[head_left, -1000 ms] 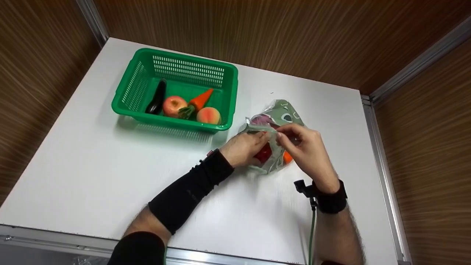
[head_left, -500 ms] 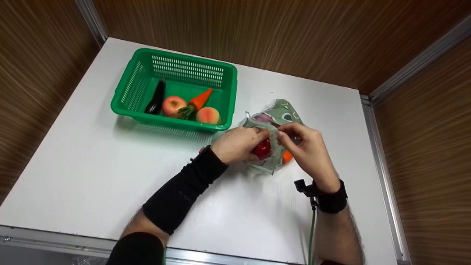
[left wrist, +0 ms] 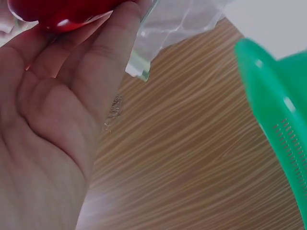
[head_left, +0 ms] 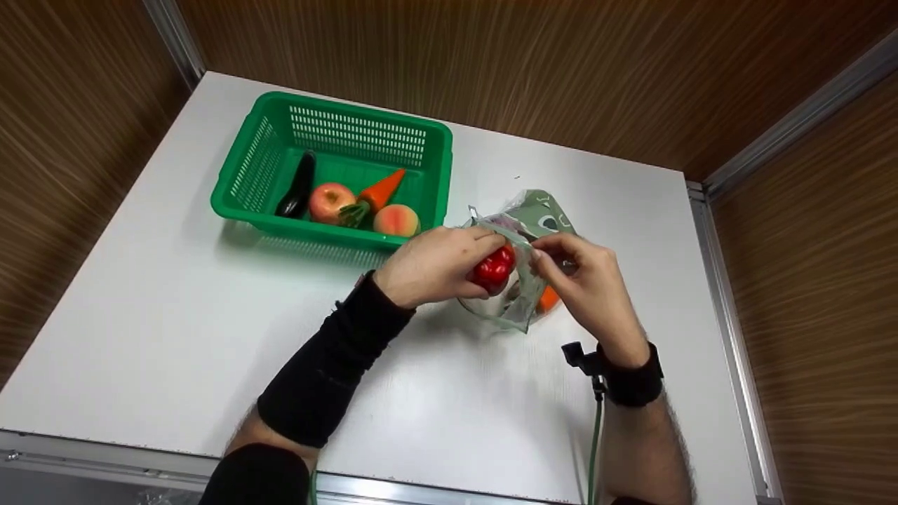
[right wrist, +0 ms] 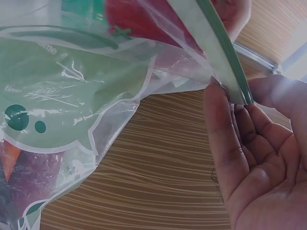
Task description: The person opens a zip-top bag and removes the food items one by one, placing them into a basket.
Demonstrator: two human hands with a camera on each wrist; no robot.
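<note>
A shiny red bell pepper [head_left: 495, 270] is in my left hand [head_left: 436, 265], the fingers curled round it. It is at the mouth of a clear zip bag [head_left: 544, 210] printed with a green cartoon face. In the left wrist view the lower side of the pepper [left wrist: 67, 12] shows above the palm. My right hand [head_left: 593, 284] pinches the bag's rim between thumb and forefinger, clearly seen in the right wrist view at the green zip strip [right wrist: 220, 48]. Inside the bag are an orange item [head_left: 548, 299] and something purplish [right wrist: 41, 177], partly hidden by the print.
A green plastic basket [head_left: 358, 116] stands behind and left of the bag. In it lie an eggplant [head_left: 300, 186], an apple [head_left: 332, 202], a carrot [head_left: 383, 189] and a peach [head_left: 396, 220]. Wood-grain panels [head_left: 449, 63] wall in the white table [head_left: 175, 315].
My left hand has drawn back to the left and slightly up, bringing the bell pepper from inside the bag to its mouth. My right hand has stayed nearly still on the rim.
</note>
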